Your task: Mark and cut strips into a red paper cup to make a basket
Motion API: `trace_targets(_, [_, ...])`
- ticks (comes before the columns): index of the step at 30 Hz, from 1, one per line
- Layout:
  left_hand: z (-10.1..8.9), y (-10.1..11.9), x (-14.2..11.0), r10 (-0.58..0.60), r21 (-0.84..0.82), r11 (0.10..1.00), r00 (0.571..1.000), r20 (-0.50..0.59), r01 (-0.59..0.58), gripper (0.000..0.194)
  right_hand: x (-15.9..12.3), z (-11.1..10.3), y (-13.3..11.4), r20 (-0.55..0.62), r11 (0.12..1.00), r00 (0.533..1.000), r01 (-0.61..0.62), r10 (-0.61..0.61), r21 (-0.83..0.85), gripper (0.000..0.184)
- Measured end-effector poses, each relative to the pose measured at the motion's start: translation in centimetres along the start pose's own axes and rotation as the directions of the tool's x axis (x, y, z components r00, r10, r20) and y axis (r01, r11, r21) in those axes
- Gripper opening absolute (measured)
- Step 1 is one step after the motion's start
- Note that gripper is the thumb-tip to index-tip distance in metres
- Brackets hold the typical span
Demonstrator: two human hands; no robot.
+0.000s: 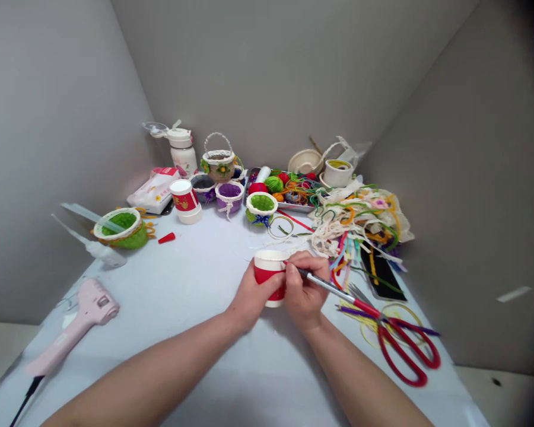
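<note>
In front of me is a paper cup (267,273) with a white rim and a red band. My left hand (252,296) is wrapped round its left side, thumb across the front. My right hand (306,290) grips a marker pen (327,286) with a silver barrel and a red end. The pen's front end is at the cup's right side, just below the rim; the fingers partly hide the tip. To the right lie red-handled scissors (394,338), beside a purple pen (420,328). A small red cap (166,238) lies on the table at the left.
A pink glue gun (78,320) and a squeeze bottle (104,254) are at left. Decorated cups, including a green one (261,207), stand at the back near a second red-and-white cup (186,201). Yarn scraps (351,216) and a phone (382,276) lie at right.
</note>
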State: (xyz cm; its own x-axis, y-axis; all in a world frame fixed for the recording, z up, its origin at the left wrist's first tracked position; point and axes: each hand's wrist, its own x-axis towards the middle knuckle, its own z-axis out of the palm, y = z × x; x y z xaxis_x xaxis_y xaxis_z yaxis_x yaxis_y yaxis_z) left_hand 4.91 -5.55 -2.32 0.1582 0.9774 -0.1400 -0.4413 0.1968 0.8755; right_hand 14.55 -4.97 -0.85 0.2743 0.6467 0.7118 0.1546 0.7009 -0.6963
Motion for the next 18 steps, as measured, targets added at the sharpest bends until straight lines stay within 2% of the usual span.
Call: trace_targets(18, [0.10,0.16,-0.09,0.008,0.008,1.000,1.000,0.006,-0.008,0.049,0.12,0.12,-0.11,-0.012,1.000,1.000,-0.022,0.022,-0.009,0.011])
